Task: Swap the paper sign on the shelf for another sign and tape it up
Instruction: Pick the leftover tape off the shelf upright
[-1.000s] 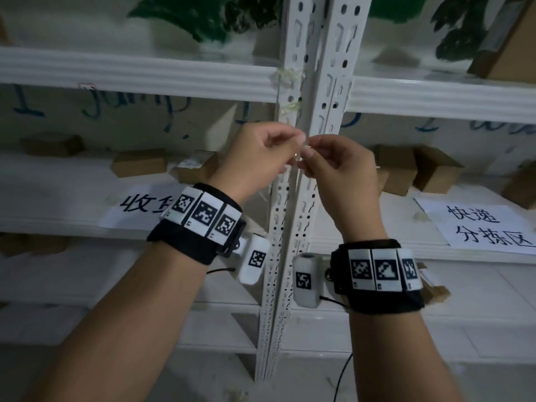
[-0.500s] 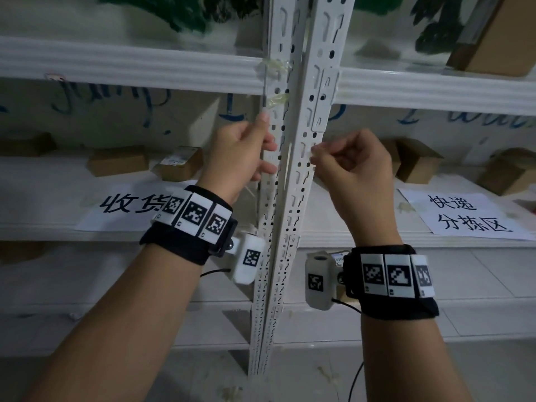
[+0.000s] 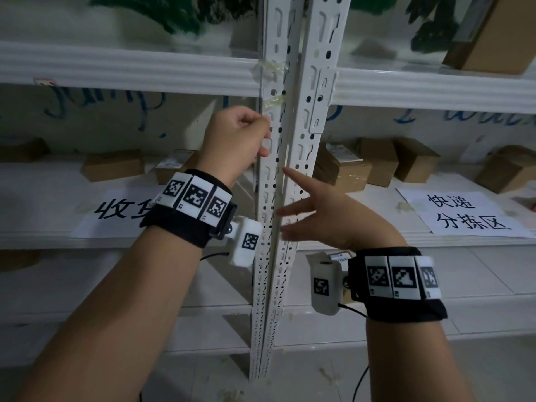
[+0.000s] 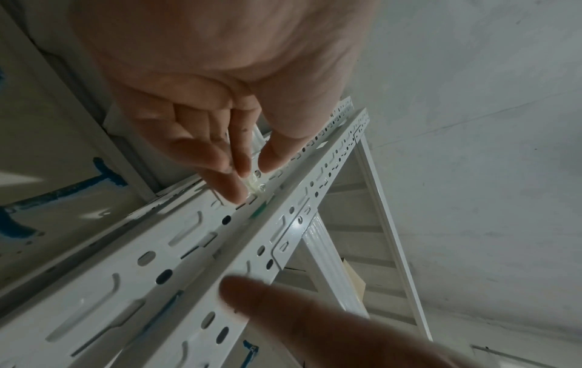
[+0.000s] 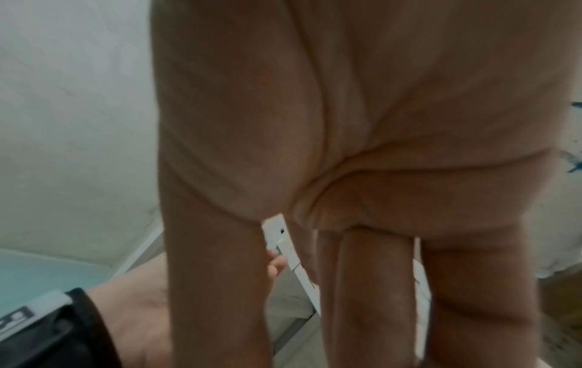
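My left hand (image 3: 264, 132) is raised against the white perforated shelf post (image 3: 307, 82). In the left wrist view its thumb and fingers (image 4: 239, 161) pinch a small piece of clear tape (image 4: 255, 185) on the post (image 4: 189, 249). Older clear tape scraps (image 3: 271, 68) cling to the post above. My right hand (image 3: 290, 195) hovers lower, beside the post, fingers straight and spread, holding nothing; its palm (image 5: 346, 124) fills the right wrist view. Two white paper signs with black characters lie flat on the shelf, one at the left (image 3: 116, 210), partly hidden by my wrist, and one at the right (image 3: 464, 213).
Several small cardboard boxes (image 3: 380, 161) sit at the back of the middle shelf (image 3: 435, 239) on both sides of the post. A bigger box (image 3: 493, 33) stands on the upper shelf at the right. Tape scraps litter the floor by the post's foot.
One second ago both hands pinched together in front of the post. They have since parted: the left stays pinching at the post, and the right has dropped lower and spread its fingers.
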`<state>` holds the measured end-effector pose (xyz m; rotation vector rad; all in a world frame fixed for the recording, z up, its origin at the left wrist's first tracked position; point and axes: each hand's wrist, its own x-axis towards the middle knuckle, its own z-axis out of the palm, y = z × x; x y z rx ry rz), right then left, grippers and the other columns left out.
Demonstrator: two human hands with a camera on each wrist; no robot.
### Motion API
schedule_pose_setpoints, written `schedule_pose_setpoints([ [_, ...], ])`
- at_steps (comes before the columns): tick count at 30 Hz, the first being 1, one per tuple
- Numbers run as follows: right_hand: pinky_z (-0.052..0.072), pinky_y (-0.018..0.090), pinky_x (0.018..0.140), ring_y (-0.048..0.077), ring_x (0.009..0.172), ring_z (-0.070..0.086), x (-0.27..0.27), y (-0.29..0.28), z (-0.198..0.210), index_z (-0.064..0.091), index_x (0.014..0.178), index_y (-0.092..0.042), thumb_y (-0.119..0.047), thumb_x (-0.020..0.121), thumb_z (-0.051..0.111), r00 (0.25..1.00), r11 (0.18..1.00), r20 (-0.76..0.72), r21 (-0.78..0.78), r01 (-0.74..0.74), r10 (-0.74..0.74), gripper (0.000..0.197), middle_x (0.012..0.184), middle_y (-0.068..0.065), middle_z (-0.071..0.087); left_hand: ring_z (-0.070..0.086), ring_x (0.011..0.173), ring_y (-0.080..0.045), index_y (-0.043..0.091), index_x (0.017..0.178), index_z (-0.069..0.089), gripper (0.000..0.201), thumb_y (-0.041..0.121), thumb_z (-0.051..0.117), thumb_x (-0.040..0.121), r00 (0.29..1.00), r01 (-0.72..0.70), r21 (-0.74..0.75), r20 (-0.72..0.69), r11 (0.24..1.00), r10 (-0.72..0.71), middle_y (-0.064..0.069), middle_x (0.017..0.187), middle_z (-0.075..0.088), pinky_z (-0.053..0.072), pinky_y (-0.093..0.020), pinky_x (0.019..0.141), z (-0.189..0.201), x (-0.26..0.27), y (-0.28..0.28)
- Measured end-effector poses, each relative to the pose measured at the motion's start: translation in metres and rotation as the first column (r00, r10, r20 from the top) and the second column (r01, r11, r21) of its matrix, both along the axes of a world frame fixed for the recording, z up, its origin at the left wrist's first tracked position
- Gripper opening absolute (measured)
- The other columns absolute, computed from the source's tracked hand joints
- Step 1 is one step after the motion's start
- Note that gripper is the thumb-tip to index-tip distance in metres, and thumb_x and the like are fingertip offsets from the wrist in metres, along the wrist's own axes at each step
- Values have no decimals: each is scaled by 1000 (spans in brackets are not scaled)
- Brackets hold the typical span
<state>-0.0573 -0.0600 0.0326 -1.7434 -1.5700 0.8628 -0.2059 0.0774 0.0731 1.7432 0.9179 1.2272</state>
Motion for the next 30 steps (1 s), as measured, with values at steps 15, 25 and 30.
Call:
schedule_pose_setpoints([
  [15,60,25,96,9,109,72,-20,58,39,71,141,-16,-10,102,67,900,651,-29,681,336,-434,40,129,-2,76,76,88,-13,33,99,73,20,13,73,94,980,-178,230,127,957,151,14,94,73,66,-38,87,2,22,27],
  [25,59,39,102,26,116,71,-29,98,49,71,142,-12,-4,99,63,861,620,124,745,248,-494,45,129,10,72,74,92,-10,45,83,72,30,18,83,90,985,-170,261,84,950,153,14,93,71,67,-42,88,1,22,41],
  [30,54,25,92,19,101,64,-24,92,46,82,122,-13,-12,101,74,883,677,185,713,182,-432,22,119,7,63,67,79,-2,29,96,79,15,15,77,97,983,-97,336,-117,937,143,15,89,65,59,-21,79,-1,2,28],
])
